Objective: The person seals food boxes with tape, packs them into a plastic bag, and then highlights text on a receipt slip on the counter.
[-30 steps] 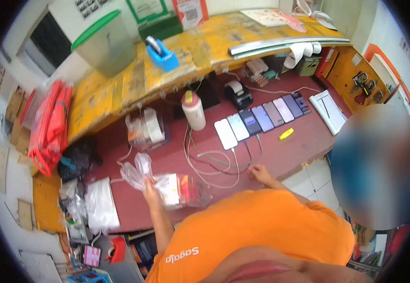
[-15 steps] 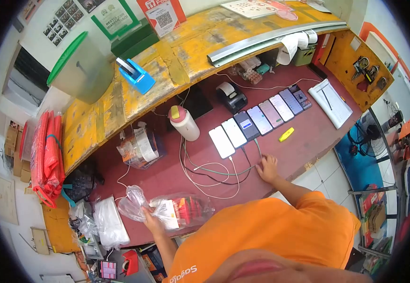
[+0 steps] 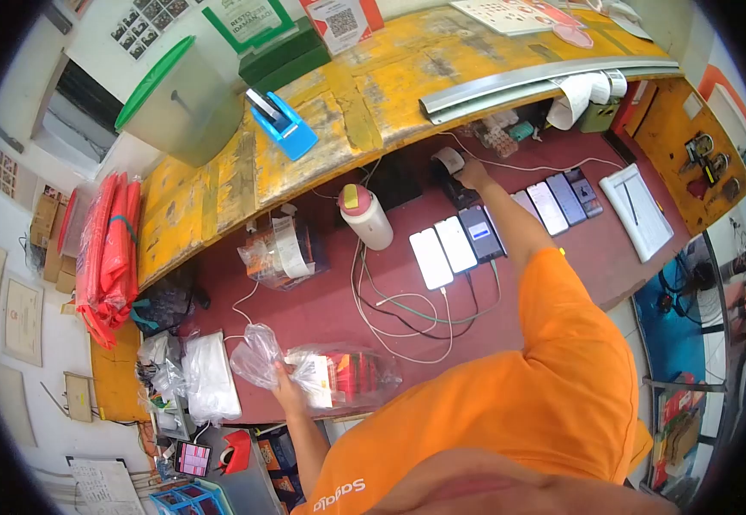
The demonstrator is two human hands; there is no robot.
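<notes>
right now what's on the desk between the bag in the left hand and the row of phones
In the head view, loose charging cables loop over the red desktop between the plastic bag in the left hand and the phones.

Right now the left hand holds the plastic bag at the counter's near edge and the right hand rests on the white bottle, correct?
Not quite. In the head view the right hand reaches the small receipt printer, not the white bottle. The left hand does hold the plastic bag.

phones in a row | white bottle upright; blue dispenser on yellow counter
</notes>
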